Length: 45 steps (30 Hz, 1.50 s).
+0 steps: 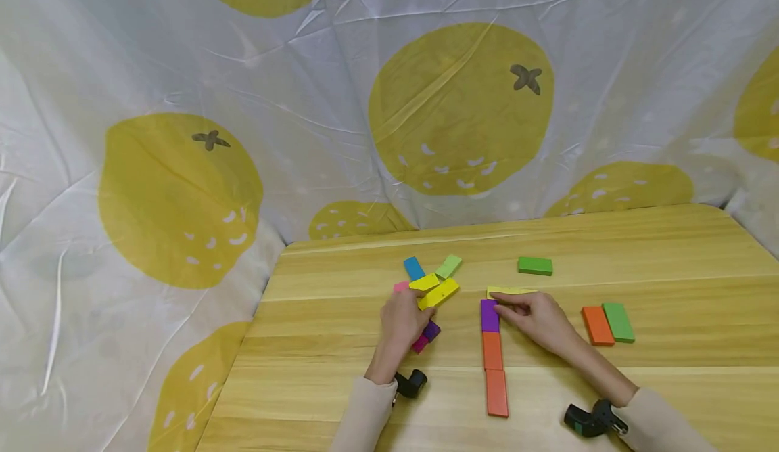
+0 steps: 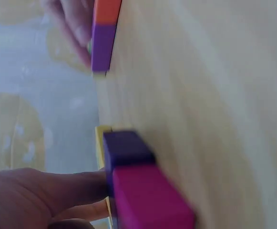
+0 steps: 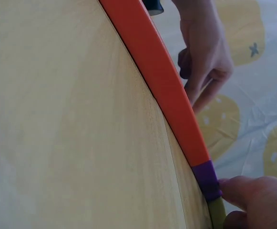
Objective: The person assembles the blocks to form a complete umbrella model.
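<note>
Head view: left hand point(image 1: 403, 321) pinches yellow block point(image 1: 441, 293); right hand point(image 1: 541, 318), fingers parted, touches purple block point(image 1: 489, 317).

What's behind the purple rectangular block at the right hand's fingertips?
In the head view, a yellow rectangular block lies crosswise there; the right hand hides part of its near side.

Two hands point(image 1: 541, 320) and two black wrist cameras point(image 1: 585, 421) appear at one tabletop point(image 1: 669, 256) with fourteen blocks point(image 1: 535, 266) (counting only those in view): three yellow blocks point(image 1: 441, 294), three green blocks point(image 1: 618, 322), three orange-red blocks point(image 1: 496, 392), two purple blocks point(image 1: 489, 315), one blue block point(image 1: 414, 268), one pink block point(image 1: 401, 287), one magenta block point(image 1: 420, 344).
</note>
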Motion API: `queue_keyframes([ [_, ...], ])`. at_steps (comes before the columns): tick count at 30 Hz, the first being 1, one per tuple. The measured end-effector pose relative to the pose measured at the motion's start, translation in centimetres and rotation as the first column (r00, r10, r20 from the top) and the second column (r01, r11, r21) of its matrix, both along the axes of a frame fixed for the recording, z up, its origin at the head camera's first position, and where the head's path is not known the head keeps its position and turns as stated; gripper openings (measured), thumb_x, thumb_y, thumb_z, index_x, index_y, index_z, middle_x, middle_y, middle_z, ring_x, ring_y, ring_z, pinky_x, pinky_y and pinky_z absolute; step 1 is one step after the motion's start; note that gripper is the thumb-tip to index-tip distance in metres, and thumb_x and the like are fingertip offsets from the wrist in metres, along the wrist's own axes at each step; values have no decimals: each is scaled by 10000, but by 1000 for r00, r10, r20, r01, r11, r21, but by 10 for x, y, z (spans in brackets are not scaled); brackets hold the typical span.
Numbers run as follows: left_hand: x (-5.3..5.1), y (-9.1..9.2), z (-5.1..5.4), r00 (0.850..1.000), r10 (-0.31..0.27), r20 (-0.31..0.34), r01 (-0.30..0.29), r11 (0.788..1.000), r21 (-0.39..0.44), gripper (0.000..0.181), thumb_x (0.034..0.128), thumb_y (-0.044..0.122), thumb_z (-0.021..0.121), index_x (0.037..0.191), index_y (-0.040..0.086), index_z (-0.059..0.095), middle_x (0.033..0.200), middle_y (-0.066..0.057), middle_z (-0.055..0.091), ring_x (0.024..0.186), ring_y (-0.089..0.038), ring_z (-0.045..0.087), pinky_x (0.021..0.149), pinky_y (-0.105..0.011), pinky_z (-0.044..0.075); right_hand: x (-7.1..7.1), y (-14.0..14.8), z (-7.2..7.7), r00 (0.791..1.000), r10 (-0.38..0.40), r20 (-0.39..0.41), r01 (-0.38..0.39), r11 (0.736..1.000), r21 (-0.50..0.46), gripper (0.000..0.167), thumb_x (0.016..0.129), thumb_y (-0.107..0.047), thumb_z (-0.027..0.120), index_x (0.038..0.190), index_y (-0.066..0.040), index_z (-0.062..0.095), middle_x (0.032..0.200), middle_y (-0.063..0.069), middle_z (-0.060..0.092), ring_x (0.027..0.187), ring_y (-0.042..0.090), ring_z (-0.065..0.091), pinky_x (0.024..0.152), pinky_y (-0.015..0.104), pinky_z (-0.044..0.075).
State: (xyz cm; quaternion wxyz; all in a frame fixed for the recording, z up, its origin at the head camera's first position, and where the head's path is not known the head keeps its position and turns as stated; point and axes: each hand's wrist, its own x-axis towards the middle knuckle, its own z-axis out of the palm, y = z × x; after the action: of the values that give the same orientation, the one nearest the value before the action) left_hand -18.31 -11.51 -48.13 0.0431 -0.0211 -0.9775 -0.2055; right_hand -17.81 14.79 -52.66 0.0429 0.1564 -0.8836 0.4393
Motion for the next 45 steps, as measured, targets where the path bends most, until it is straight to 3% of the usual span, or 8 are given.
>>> queue_keyframes([
  [8, -12, -30, 2, 998, -52, 29, 51, 998, 40, 355, 824, 246, 886, 1136, 94, 812, 960, -97, 785, 703, -145, 569, 548, -252, 392, 0, 0, 0, 1000, 6, -2, -6, 1000, -6, 298, 949, -230, 765, 1227, -122, 779, 567, -144, 280, 548, -21, 193, 503, 203, 223],
  [12, -13, -21, 0, 988, -142, 56, 135, 985, 106, 354, 860, 247, 855, 1164, 74, 797, 792, -40, 715, 644, -92, 473, 531, -220, 342, 1, 2, -1, 1000, -5, 6, 5, 1000, 3, 300, 950, -242, 764, 1230, -134, 779, 559, -146, 284, 538, -14, 191, 502, 201, 224],
  [19, -19, 4, 3, 974, -217, 64, 203, 963, 175, 342, 891, 202, 825, 1207, 77, 781, 537, 89, 309, 509, -61, 284, 477, -210, 209, 2, 7, -4, 1000, -4, 14, 4, 1000, 10, 311, 963, -280, 751, 1246, -152, 773, 545, -147, 371, 543, -18, 196, 502, 210, 231],
  [25, -33, 15, 8, 963, -267, 45, 259, 958, 126, 320, 871, 176, 841, 1176, 90, 795, 568, 76, 353, 511, -59, 308, 461, -200, 210, 2, 8, -3, 1000, -7, -8, 7, 1000, 20, 303, 959, -264, 756, 1238, -149, 777, 563, -149, 304, 545, -19, 202, 503, 208, 226],
  [31, -42, 16, 8, 933, -346, 95, 336, 936, 109, 324, 863, 185, 852, 1171, 100, 800, 713, 18, 522, 582, -65, 364, 498, -189, 241, 1, 6, -1, 1000, 2, -7, -2, 1000, 20, 302, 957, -261, 758, 1236, -146, 778, 561, -153, 297, 538, -16, 202, 504, 206, 231],
  [38, -47, 14, 9, 907, -391, 156, 373, 918, 133, 351, 879, 202, 838, 1214, 109, 784, 672, 42, 435, 616, -88, 357, 534, -200, 242, 1, 3, 0, 1000, 2, 0, -2, 1000, 14, 296, 953, -254, 762, 1225, -138, 782, 555, -153, 310, 533, -19, 208, 504, 200, 233],
  [42, -49, 11, 9, 897, -407, 172, 385, 911, 149, 350, 889, 203, 829, 1225, 117, 780, 662, 60, 424, 610, -77, 354, 539, -194, 251, 0, 3, 0, 1000, 8, 28, -8, 1000, -7, 293, 953, -255, 762, 1222, -139, 783, 540, -123, 426, 534, -18, 225, 498, 202, 248],
  [45, -51, 9, 9, 892, -417, 173, 392, 906, 162, 346, 888, 194, 829, 1222, 118, 782, 648, 65, 423, 598, -64, 357, 537, -186, 260, -2, 4, 0, 999, 20, 47, -18, 999, -40, 283, 952, -244, 763, 1213, -137, 788, 680, -37, 695, 543, -20, 300, 494, 204, 273],
])
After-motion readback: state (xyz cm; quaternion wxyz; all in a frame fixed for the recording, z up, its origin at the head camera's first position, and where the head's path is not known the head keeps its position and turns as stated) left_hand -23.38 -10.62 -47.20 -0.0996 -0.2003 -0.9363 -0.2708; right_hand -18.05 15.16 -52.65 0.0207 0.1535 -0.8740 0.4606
